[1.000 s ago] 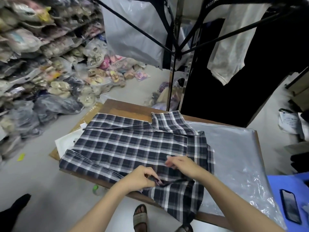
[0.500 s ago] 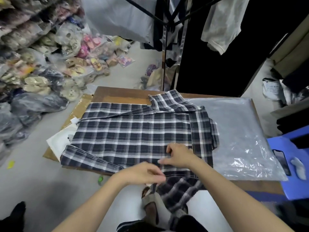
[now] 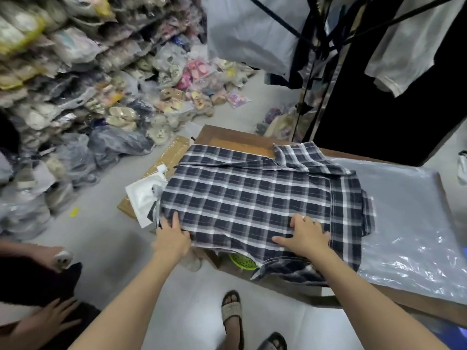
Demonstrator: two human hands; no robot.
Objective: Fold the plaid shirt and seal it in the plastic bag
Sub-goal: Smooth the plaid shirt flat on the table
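The dark plaid shirt [image 3: 252,195] lies flat on the brown table [image 3: 227,136], collar at the far edge and one side folded in on the right. Its lower hem hangs over the near table edge. My left hand [image 3: 171,238] grips the shirt's near left corner, fingers curled over the cloth. My right hand [image 3: 307,236] presses on the shirt near the front right, fingers spread with the thumb pointing left. The clear plastic bag [image 3: 409,223] lies flat on the table just right of the shirt, partly under it.
Piles of bagged goods [image 3: 88,97] fill the floor and shelves at left. White packets [image 3: 144,198] and cardboard [image 3: 171,152] stick out by the table's left edge. Another person's hand [image 3: 48,322] is at lower left. Clothes hang from a rack [image 3: 318,41] behind the table. My sandalled feet [image 3: 232,314] stand below.
My left hand slid left from the middle front to the shirt's near left corner. My right hand shifted right along the front edge. The camera view swung a little leftward.
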